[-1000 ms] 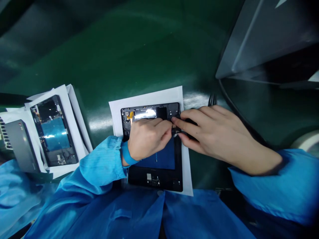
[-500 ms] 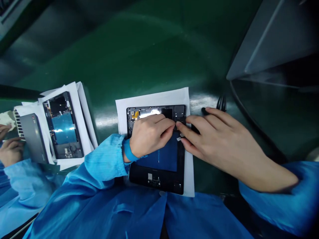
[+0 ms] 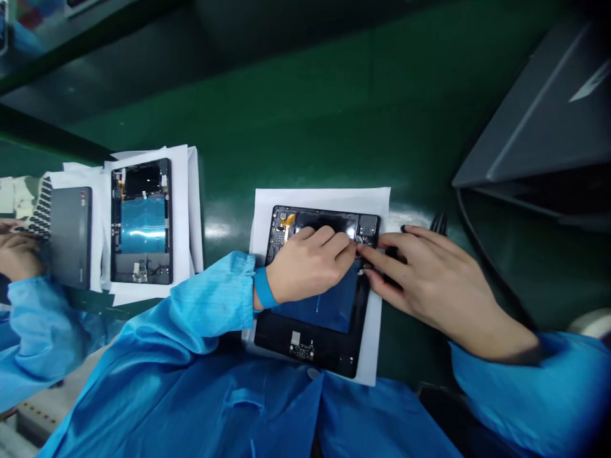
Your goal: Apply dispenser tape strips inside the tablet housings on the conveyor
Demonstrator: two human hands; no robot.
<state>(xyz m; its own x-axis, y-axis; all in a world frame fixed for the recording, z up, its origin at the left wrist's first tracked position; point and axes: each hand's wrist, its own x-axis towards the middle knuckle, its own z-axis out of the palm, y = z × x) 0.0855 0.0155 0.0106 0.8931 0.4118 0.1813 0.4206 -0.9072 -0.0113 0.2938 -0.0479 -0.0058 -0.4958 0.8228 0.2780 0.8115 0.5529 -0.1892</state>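
Observation:
An opened tablet (image 3: pixel 329 346) lies before me, slightly turned, its circuit boards and dark blue inner panel exposed. Over its upper half, my left hand (image 3: pixel 310 264) is closed, the fingertips pinched at the tablet's right side. What they pinch is hidden. My right hand (image 3: pixel 429 280) comes in from the right, its index fingertip meeting the left fingertips. Its thumb is beside a small pale tab (image 3: pixel 361 272) at the tablet's edge. The right fingers are curled in, and I cannot make out what is between them. White paper (image 3: pixel 319 197) lies beneath the tablet.
To the left, another opened tablet (image 3: pixel 143 222) and a closed grey device (image 3: pixel 71 235) lie on white sheets. A co-worker's hand (image 3: pixel 19 254) is at the far left. Black cables (image 3: pixel 438 222) and a grey box-like object (image 3: pixel 529 114) stand right, on the green table (image 3: pixel 296 127).
The view has shifted, so the tablet and both hands appear farther right and the left-hand tablet looks more upright. My hands stay together at the tablet's right side.

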